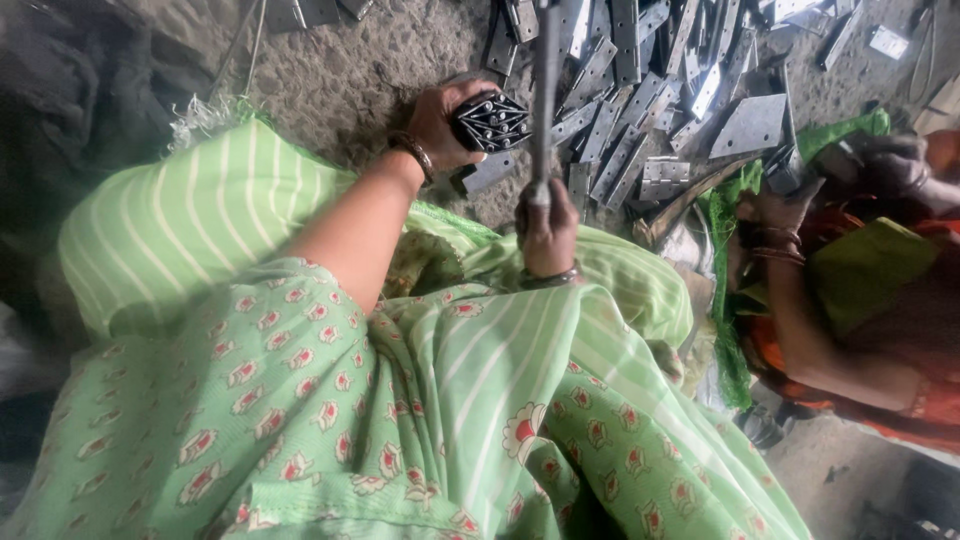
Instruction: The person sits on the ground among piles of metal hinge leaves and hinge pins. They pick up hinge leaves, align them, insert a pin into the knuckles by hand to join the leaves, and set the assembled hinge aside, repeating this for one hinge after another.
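Observation:
My left hand [440, 125] holds a dark ornate metal piece [492, 122] with a leaf-like cut-out pattern, just above the concrete floor. My right hand [547, 232] grips the lower end of a long grey metal rod [545, 90] that stands upright beside the ornate piece. Both wrists wear bangles. My knees in green striped and flowered cloth fill the lower part of the head view.
A heap of flat grey metal hinge plates [640, 110] lies on the floor behind the rod. At the right sits another person in orange and green; that person's hand [785, 205] holds a metal part. A dark cloth lies at the upper left.

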